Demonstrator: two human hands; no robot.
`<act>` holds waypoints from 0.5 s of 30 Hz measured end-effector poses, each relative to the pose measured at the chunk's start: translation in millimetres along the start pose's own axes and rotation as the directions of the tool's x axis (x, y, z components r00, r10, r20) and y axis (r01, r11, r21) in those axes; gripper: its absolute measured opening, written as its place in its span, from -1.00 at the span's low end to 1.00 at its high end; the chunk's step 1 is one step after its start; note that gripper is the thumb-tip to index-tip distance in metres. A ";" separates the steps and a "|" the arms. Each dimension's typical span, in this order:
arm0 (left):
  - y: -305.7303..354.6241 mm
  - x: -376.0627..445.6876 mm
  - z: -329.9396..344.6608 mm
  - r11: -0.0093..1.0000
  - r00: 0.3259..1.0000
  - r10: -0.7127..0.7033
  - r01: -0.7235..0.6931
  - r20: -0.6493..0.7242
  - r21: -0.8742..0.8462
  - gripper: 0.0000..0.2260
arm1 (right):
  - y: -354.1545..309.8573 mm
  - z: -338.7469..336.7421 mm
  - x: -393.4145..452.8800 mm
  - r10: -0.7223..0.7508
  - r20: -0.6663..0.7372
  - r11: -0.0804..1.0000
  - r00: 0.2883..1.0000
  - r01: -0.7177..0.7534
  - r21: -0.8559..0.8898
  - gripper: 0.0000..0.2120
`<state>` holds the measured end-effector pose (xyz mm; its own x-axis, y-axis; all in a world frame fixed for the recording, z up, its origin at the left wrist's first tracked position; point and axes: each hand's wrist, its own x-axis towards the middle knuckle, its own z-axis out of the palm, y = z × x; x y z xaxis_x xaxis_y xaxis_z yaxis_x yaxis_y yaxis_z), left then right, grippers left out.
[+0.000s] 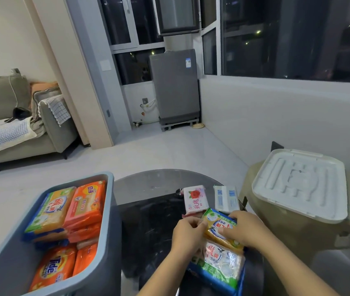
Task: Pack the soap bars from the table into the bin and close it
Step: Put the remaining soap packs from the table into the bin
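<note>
**Entry: both hands gripping a yellow soap bar at the desk's near right edge**

Right hand: lying over the right half of a yellow soap bar, fingers curled onto its wrapper, closing on it from above.

Left hand: pinching the left end of the same bar, fingers bent tight against the wrapper edge.

Yellow soap bar: wrapped in yellow with a blue and green border, tilting slightly, sitting on top of a larger soap pack.

Larger soap pack: clear-fronted with white, green and blue print, lying flat at the near edge of the desk, partly under the hands.

Pink soap bar: printed with a red rose, lying just beyond the left hand, touching or nearly touching the yellow bar's far corner.

White soap bar: blue print, lying just beside the pink one on its right, just beyond the right hand.

Desk: round, dark glass top, carrying all four items on its right half.

Bin: grey-blue, standing open at the left of the desk, already holding several soap packs in orange, pink and yellow wrappers, stacked in layers; one is reading "Tide".

Lid: white, ribbed, lying flat on a beige stool to the right of the desk, well apart from the bin.
</note>
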<state>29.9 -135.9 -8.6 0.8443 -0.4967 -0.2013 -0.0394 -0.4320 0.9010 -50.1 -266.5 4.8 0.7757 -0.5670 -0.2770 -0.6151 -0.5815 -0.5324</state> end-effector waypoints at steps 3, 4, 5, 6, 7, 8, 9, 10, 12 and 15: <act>-0.6 -4.8 2.0 0.999 0.998 0.043 -0.044 -0.042 -0.021 -0.90 | -2.9 1.9 -1.8 -0.021 -0.040 0.997 0.999 0.024 0.070 -0.57; -0.4 -6.1 2.3 0.997 0.997 0.057 -0.060 -0.056 -0.040 -0.90 | -3.4 1.1 -2.7 -0.027 -0.055 0.995 0.998 0.032 0.100 -0.57; 0.3 -7.2 1.8 0.995 0.995 0.071 -0.075 -0.067 -0.064 -0.90 | -4.1 -0.9 -4.0 -0.032 -0.071 0.990 0.997 0.041 0.137 -0.57; 1.4 -8.8 1.0 0.992 0.994 0.084 -0.090 -0.075 -0.088 -0.90 | -5.3 -3.7 -5.6 -0.038 -0.091 0.983 0.995 0.054 0.177 -0.57; 3.0 -10.7 -0.4 0.988 0.991 0.100 -0.109 -0.089 -0.111 -0.89 | -6.7 -7.0 -7.6 -0.047 -0.113 0.976 0.993 0.069 0.206 -0.56; 4.6 -12.5 -2.2 0.982 0.987 0.120 -0.134 -0.110 -0.132 -0.88 | -8.4 -10.7 -9.9 -0.059 -0.135 0.971 0.989 0.088 0.222 -0.55; 5.9 -14.2 -4.6 0.975 0.981 0.142 -0.162 -0.136 -0.150 -0.86 | -10.4 -14.1 -12.8 -0.070 -0.153 0.965 0.986 0.106 0.239 -0.53; 6.9 -16.5 -7.6 0.968 0.974 0.159 -0.185 -0.160 -0.167 -0.85 | -12.3 -16.5 -16.1 -0.081 -0.165 0.958 0.983 0.122 0.260 -0.51; 7.2 -22.6 -13.7 0.956 0.966 0.172 -0.211 -0.193 -0.202 -0.87 | -14.5 -17.7 -23.3 -0.113 -0.172 0.940 0.978 0.162 0.300 -0.52; -0.1 -35.0 -19.9 0.950 0.969 0.133 -0.185 -0.210 -0.250 -0.92 | -13.5 -11.2 -33.4 -0.156 -0.140 0.925 0.978 0.194 0.327 -0.57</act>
<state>11.0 -103.5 6.0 0.9246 -0.3810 0.0055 -0.0596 -0.1305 0.9896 -69.3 -246.2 30.2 0.8347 -0.5454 -0.0762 -0.3722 -0.4567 -0.8080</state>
